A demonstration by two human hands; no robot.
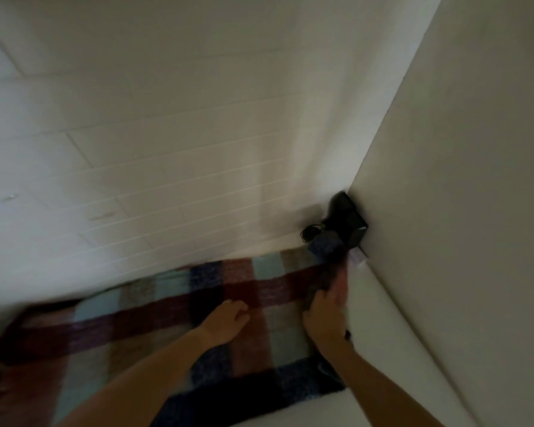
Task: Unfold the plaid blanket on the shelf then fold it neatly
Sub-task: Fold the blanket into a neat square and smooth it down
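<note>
Nearest the camera, two bare forearms rose from the bottom edge of the frame toward lower centre. The left hand [225, 318] lay on the blanket [111, 328] just right of centre, fingers curled under loosely; whether it pinched any cloth or only pressed it flat, I could not tell. Just beside it, the right hand [324, 315] was closed around the blanket's right edge, where the cloth bunched and ran up in a narrow ridge toward the corner.

The blanket itself (a fuzzy plaid in dark red, pale blue, navy and tan) lay spread over the white shelf [383, 318] across the lower left and lower middle of the frame, mostly in one flat layer, its far edge against the tiled wall [136, 149]. Its upper right corner was rumpled, a blue fold humped up just below a small black object [346, 217] that sat in the corner where the tiles met the plain side panel [475, 149]; what that object was, the blur hid.

By my reckoning, the unfolding was nearly done, with only this right end left to draw out. The next move seemed to call for pulling that bunched edge clear of the corner without snagging the black thing, then smoothing the cloth before any folding.
</note>
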